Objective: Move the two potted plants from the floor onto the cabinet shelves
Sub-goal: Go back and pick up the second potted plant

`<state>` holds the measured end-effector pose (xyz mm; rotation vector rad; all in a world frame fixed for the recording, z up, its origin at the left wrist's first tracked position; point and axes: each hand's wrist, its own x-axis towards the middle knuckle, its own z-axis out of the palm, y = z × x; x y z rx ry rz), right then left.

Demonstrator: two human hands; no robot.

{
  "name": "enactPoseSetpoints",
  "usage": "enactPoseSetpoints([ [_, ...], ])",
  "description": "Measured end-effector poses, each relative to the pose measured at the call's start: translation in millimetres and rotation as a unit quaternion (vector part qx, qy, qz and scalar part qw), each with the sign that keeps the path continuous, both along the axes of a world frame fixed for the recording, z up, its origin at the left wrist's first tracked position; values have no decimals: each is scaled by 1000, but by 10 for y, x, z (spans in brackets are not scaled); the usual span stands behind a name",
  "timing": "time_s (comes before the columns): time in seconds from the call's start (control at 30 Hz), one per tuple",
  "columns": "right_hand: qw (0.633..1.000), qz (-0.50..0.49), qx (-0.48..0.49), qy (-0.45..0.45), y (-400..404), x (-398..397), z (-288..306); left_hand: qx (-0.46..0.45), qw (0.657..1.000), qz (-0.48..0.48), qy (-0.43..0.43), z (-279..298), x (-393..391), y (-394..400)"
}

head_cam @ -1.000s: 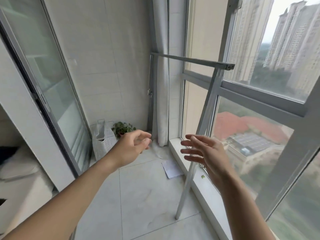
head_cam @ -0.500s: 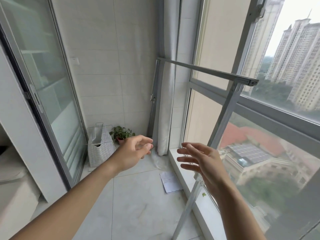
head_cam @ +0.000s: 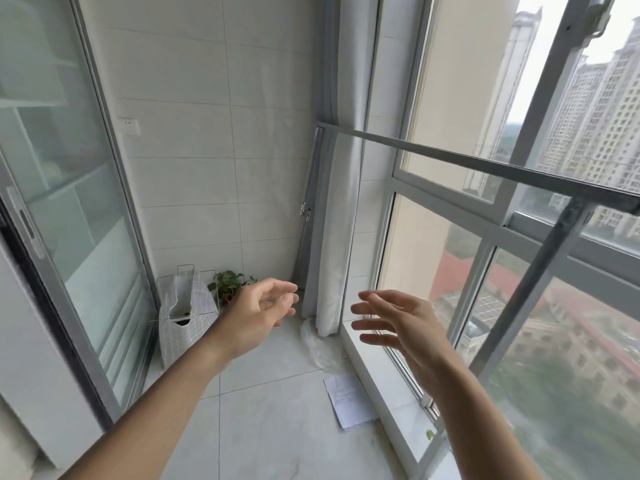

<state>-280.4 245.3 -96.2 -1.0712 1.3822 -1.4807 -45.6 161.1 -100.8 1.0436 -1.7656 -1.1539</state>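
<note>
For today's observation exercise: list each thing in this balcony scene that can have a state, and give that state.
left hand: open, holds nothing
right hand: open, holds nothing
potted plant: upright on floor, in the corner
white basket: upright on floor, beside the plant
paper sheet: flat on floor
curtain: gathered

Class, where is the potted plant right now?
In the head view the potted plant stands on the floor in the far corner, just right of the wire basket and beyond the left hand.
</note>
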Motion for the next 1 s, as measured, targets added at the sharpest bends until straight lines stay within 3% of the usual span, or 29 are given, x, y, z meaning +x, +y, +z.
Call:
enactPoseSetpoints([
  [0.3, 999, 16, -20, 30, -1400, -137, 132, 1, 999, 22, 28, -22, -4, -1224],
  [0.57, 997, 70, -31, 18, -2865, -216, 212, -18, 997, 79, -7, 197, -51, -2424],
  [1.0, 992, 124, 16, 0, -4793, -43, -164, 4, 992, 122, -22, -81, 206, -4199],
])
